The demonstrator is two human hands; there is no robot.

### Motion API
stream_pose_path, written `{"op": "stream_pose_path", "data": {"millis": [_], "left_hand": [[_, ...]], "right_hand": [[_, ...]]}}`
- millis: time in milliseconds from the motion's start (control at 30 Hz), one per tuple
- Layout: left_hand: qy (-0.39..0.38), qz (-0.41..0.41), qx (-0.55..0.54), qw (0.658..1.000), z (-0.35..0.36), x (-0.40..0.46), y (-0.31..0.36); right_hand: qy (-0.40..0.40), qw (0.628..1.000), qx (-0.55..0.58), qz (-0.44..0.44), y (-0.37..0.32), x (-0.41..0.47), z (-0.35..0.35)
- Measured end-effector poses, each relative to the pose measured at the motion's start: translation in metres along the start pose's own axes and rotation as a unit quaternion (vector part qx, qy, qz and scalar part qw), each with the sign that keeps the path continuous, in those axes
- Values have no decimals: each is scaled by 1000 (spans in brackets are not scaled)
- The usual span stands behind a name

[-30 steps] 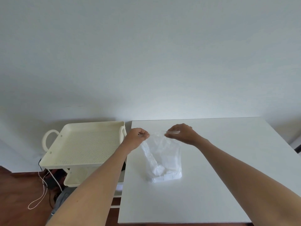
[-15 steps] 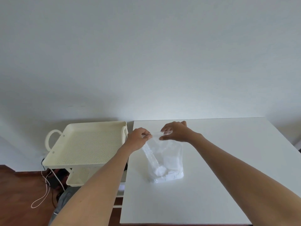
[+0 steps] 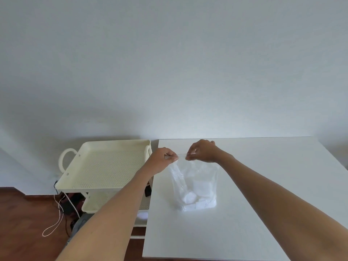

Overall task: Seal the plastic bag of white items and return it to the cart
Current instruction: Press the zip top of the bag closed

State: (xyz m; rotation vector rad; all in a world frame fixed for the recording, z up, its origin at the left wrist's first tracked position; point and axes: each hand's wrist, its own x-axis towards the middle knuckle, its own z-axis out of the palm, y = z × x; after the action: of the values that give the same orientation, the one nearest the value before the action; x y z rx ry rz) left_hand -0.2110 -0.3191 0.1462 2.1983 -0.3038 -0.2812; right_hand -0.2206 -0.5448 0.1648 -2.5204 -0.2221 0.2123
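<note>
Together, left grip (image 3: pixel 163 160) and right grip (image 3: pixel 202 151) pinch the crinkled clear plastic bag (image 3: pixel 195 185).

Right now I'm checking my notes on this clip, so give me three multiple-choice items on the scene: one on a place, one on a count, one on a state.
1. Where does the plastic bag stand?
A. on the white table
B. on the cart's top tray
C. on the floor

2. How many hands pinch the top edge of the bag?
A. none
B. one
C. two

3. What does the top tray of the cart hold?
A. the bag
B. nothing that shows
C. a stack of boxes

Answers:
1. A, since the bag's base rests on the tabletop, right of the cart.
2. C, since the left hand and the right hand each pinch the top strip.
3. B, since only its bare perforated floor shows.
</note>
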Motion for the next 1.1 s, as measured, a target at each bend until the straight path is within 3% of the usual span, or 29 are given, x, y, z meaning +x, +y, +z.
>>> {"op": "stream_pose_path", "data": {"millis": [167,367,667,933,1100], "left_hand": [[18,-4,27,999,3,0,5],[17,-13,-57,998,-6,-5,-3],[51,-10,17,999,-14,-5,-14],[27,-15,-76,997,-20,-11,-18],[51,-21,-8,998,-20,-7,-21]], "right_hand": [[-2,999,-32,-21,-9,5,5],[-1,1000,-17,-9,-11,1,9],[-15,1000,2,0,-22,4,12],[28,1000,10,-3,-28,3,17],[14,1000,12,-1,-32,4,21]]}}
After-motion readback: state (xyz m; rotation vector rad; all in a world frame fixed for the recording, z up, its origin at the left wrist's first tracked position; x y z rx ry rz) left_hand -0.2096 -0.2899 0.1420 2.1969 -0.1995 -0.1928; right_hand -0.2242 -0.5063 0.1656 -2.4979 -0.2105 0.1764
